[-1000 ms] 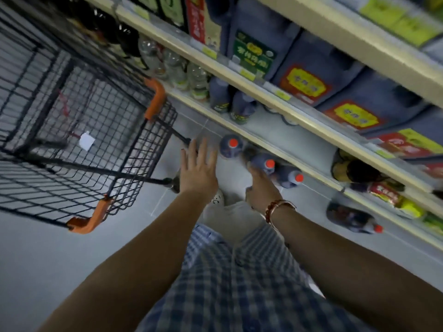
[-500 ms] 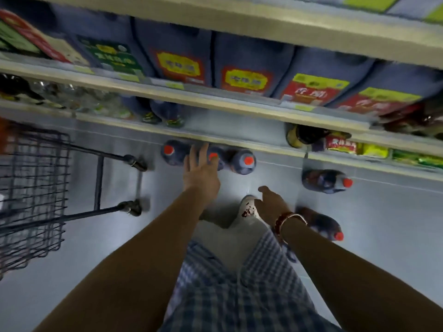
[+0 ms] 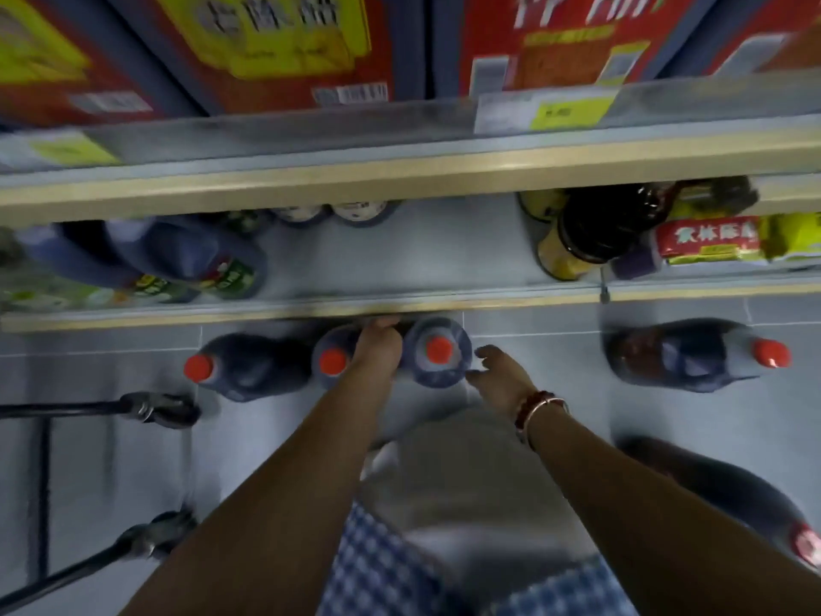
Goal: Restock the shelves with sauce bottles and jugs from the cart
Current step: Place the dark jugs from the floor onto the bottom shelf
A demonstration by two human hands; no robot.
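There are five red-capped jugs (image 3: 253, 369) (image 3: 331, 362) (image 3: 437, 353) (image 3: 684, 353) (image 3: 733, 491) on the floor (image 3: 555, 375), two hands (image 3: 377, 353) (image 3: 502, 380) and two cart wheels (image 3: 160, 409) (image 3: 155, 535).

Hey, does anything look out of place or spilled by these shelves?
Five red-capped sauce bottles sit on the floor in front of the bottom shelf instead of on it: three in a row, a fourth bottle apart on the right, a fifth bottle nearer the person. No spill shows through the blur.

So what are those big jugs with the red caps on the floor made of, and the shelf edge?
The jugs look like plastic: smooth, dark bluish walls with a dull sheen. Their red caps look like plastic too, evenly coloured. The shelf edge, cream and smooth, could be painted metal or coated board; blur leaves that open.
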